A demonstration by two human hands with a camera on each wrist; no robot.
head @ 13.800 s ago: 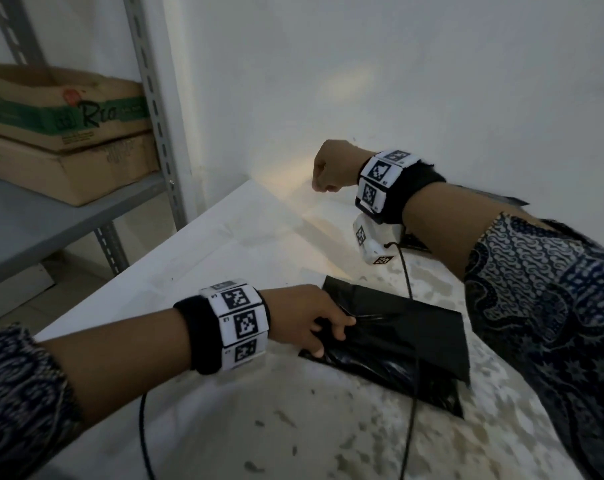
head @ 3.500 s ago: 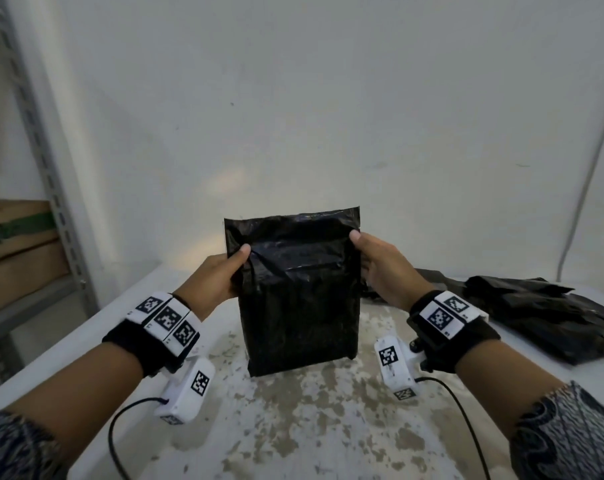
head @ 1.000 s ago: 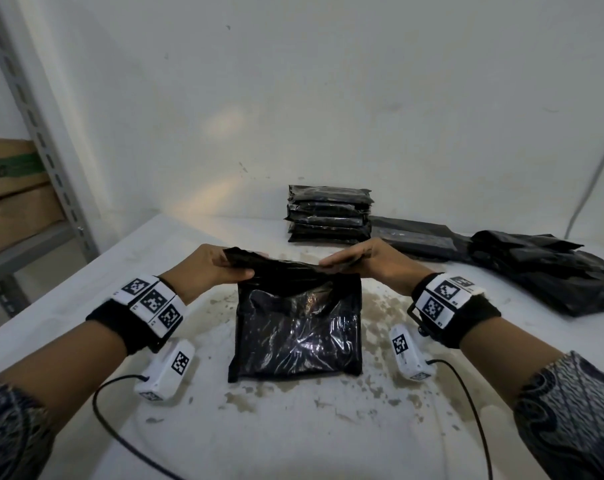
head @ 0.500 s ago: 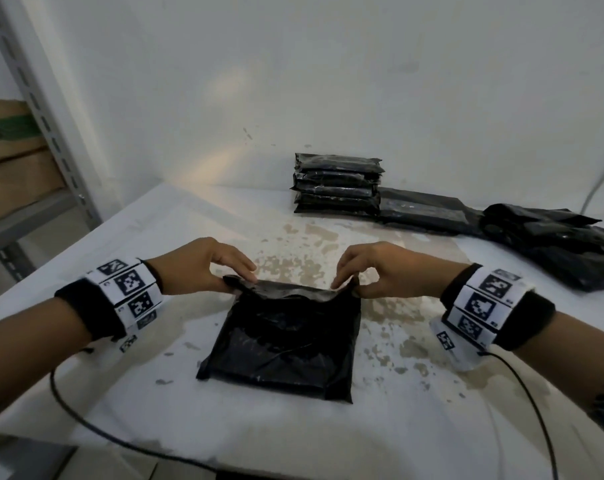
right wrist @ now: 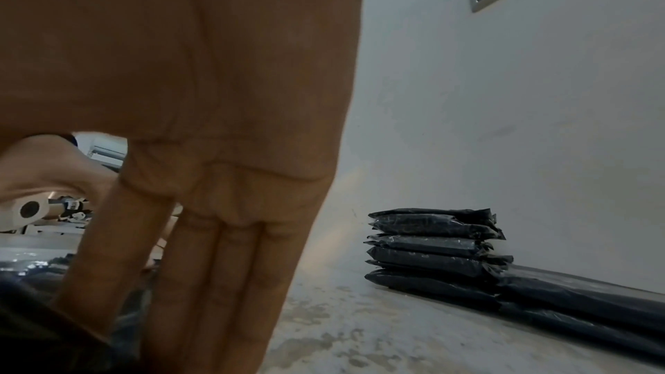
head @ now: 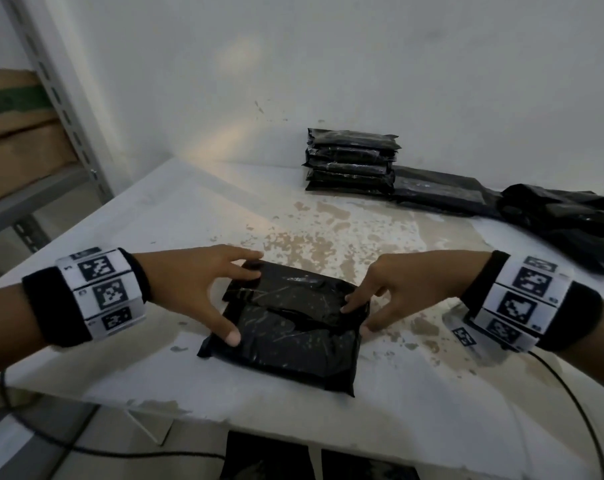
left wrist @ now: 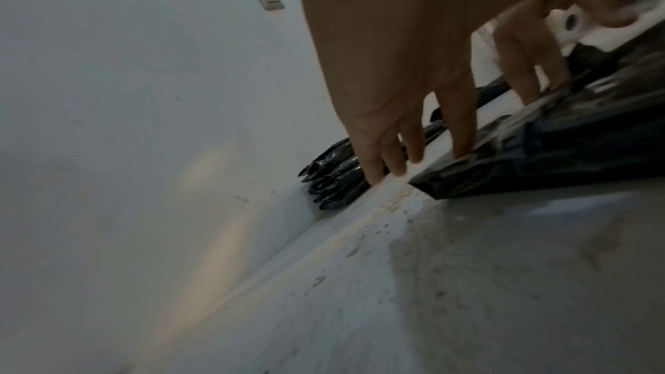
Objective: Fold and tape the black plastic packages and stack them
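A black plastic package (head: 286, 341) lies flat near the table's front edge, its top flap folded down over its body. My left hand (head: 238, 303) touches its far left corner with straight fingers (left wrist: 462, 135), thumb on the left edge. My right hand (head: 356, 320) presses the flap's right end with straight fingers (right wrist: 230, 280). Neither hand grips the package. A stack of several folded packages (head: 352, 164) (right wrist: 435, 249) (left wrist: 334, 175) stands against the back wall.
Flat unfolded black bags (head: 442, 195) and a loose heap of them (head: 563, 220) lie at the back right. A metal shelf with cardboard boxes (head: 16, 133) stands to the left. A cable (head: 577, 410) runs over the table's right front. Worn, stained tabletop (head: 328, 237).
The package's top flap has been folded down over its body. Both hands went from pinching the top edge to pressing on the fold with straight fingers.
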